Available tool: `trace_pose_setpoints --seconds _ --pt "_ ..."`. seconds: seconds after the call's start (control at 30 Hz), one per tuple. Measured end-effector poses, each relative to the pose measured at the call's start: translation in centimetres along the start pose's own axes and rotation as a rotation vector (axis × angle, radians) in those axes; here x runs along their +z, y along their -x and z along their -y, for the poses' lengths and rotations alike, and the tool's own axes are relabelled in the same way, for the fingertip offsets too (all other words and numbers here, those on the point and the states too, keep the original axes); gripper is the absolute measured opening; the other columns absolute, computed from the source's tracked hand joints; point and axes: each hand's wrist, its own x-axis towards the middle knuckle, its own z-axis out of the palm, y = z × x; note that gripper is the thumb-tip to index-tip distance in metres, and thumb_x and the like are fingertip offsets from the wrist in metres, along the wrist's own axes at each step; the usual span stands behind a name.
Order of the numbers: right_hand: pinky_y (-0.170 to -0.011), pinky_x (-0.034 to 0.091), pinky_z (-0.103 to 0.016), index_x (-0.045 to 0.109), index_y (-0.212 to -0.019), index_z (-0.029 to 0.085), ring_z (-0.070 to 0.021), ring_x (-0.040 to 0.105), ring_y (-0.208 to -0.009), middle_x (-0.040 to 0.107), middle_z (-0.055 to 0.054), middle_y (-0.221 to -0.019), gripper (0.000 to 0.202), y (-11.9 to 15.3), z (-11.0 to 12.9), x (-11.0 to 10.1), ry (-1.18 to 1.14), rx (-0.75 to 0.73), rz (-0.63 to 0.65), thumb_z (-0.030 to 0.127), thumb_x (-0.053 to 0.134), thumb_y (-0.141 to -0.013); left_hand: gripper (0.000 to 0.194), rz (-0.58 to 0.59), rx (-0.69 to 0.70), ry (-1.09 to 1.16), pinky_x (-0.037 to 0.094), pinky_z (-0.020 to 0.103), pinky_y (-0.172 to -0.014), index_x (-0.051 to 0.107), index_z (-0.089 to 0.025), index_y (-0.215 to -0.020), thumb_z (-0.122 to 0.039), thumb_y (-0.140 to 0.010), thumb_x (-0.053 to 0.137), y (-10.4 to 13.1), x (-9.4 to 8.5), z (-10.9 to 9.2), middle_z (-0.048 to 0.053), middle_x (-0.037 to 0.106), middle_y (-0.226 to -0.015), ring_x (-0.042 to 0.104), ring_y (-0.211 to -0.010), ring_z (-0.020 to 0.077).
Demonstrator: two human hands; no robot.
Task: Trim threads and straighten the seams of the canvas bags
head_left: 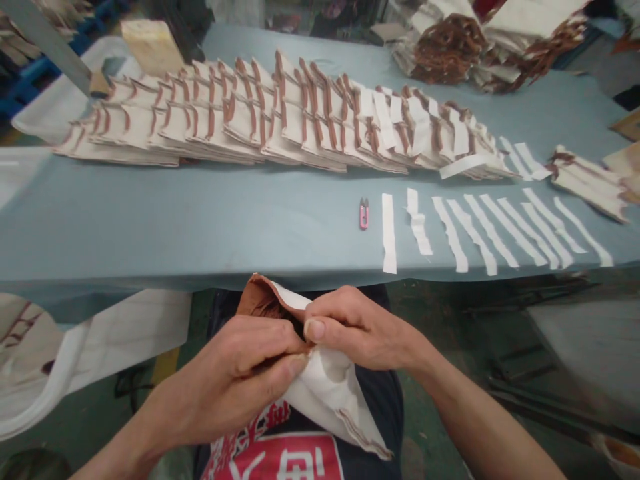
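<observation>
A cream fabric piece with a brown lining (333, 387) is held over my lap, in front of the table edge. My left hand (240, 373) pinches its edge between thumb and fingers. Close beside it, my right hand (357, 327) grips the same edge, the two thumbs almost meeting. Brown lining shows at the upper left of the piece, while its cream side hangs down to the lower right. What lies between the fingertips is hidden.
Across the blue-covered table (200, 227) runs a long overlapping row of cream and brown fabric pieces (290, 120). Pink thread snips (364, 213) lie near several white strips (389, 233). Bundled fabric (450, 43) is piled at the back right. A white tub (60, 373) stands at lower left.
</observation>
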Motion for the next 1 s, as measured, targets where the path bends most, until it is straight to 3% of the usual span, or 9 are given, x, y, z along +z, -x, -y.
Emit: trace_pose_setpoints --seconds 0.13,0.27,0.37,0.47,0.53,0.7,0.83,0.93,1.0 --pt "-0.054 0.027 -0.023 0.045 -0.063 0.019 -0.0079 0.035 -0.056 0.037 0.006 -0.061 0.054 0.0 0.9 -0.3 0.129 -0.045 0.05 0.053 0.059 -0.101 0.042 0.06 -0.102 0.101 0.028 0.026 -0.055 0.042 -0.019 -0.063 -0.023 -0.103 0.053 -0.1 -0.5 0.0 -0.006 0.04 -0.059 0.037 -0.055 0.0093" --pt "-0.05 0.03 -0.022 0.052 -0.067 0.019 -0.0085 0.038 -0.054 0.043 0.006 -0.062 0.048 0.2 0.5 0.6 -0.044 -0.066 0.069 0.054 0.06 -0.1 0.047 0.188 -0.153 0.513 0.031 0.025 -0.054 0.052 -0.019 -0.065 -0.048 -0.1 0.06 -0.4 -0.7 1.1 -0.004 0.045 -0.061 0.04 -0.057 0.0112" --pt "-0.057 0.035 -0.026 0.049 -0.066 0.02 -0.0103 0.044 -0.057 0.049 0.004 -0.062 0.041 0.3 0.1 1.5 0.121 -0.273 -0.074 0.037 0.054 -0.103 0.057 0.208 -0.189 0.696 0.033 0.027 -0.056 0.054 -0.019 -0.063 -0.067 -0.092 0.065 -0.7 -0.2 2.6 -0.003 0.046 -0.059 0.041 -0.058 0.0129" --pt "-0.06 0.033 -0.03 0.045 -0.065 0.022 -0.0116 0.04 -0.056 0.049 0.004 -0.058 0.035 0.4 -0.4 2.4 0.408 -0.466 -0.245 0.02 0.05 -0.1 0.062 0.211 -0.208 0.764 0.031 0.028 -0.054 0.05 -0.019 -0.059 -0.071 -0.085 0.07 -1.1 0.6 3.8 -0.003 0.046 -0.057 0.04 -0.054 0.0119" --pt "-0.059 0.033 -0.03 0.046 -0.066 0.022 -0.0115 0.039 -0.054 0.049 0.004 -0.056 0.037 0.5 -0.7 2.8 0.401 -0.512 -0.317 0.021 0.051 -0.102 0.064 0.214 -0.201 0.793 0.031 0.028 -0.053 0.048 -0.019 -0.057 -0.073 -0.083 0.071 -1.3 0.9 4.1 -0.003 0.047 -0.056 0.04 -0.052 0.0114" --pt "-0.062 0.041 -0.025 0.063 -0.078 0.018 -0.0111 0.053 -0.062 0.06 0.001 -0.068 0.045 1.2 -1.3 1.9 0.113 -0.309 -0.259 0.048 0.051 -0.109 0.064 0.216 -0.207 0.808 0.028 0.027 -0.052 0.047 -0.019 -0.056 -0.07 -0.083 0.073 -1.8 0.6 4.6 -0.004 0.046 -0.056 0.037 -0.051 0.0102" --pt "-0.067 0.043 -0.025 0.069 -0.091 0.017 -0.0118 0.056 -0.069 0.066 -0.001 -0.079 0.03 1.9 -0.9 0.0 0.198 -0.185 -0.152 0.033 0.051 -0.109 0.062 0.197 -0.236 0.768 0.026 0.026 -0.052 0.051 -0.018 -0.064 -0.073 -0.084 0.071 -1.7 0.3 5.0 -0.005 0.045 -0.06 0.035 -0.054 0.0102" --pt "-0.07 0.042 -0.027 0.069 -0.093 0.017 -0.0137 0.058 -0.074 0.068 -0.001 -0.081 0.023 1.9 -0.1 -0.9 0.39 -0.175 -0.154 0.023 0.052 -0.107 0.061 0.18 -0.243 0.694 0.028 0.026 -0.056 0.051 -0.018 -0.07 -0.073 -0.096 0.053 -1.9 0.0 4.4 -0.004 0.044 -0.067 0.035 -0.061 0.0117" --pt "-0.071 0.042 -0.028 0.068 -0.094 0.018 -0.0152 0.06 -0.077 0.07 -0.002 -0.083 0.022 1.6 0.6 -1.2 0.499 -0.177 -0.131 0.022 0.051 -0.107 0.057 0.154 -0.254 0.58 0.028 0.026 -0.059 0.045 -0.018 -0.069 -0.063 -0.105 0.041 -2.1 -0.4 3.4 -0.004 0.04 -0.07 0.033 -0.064 0.0119"
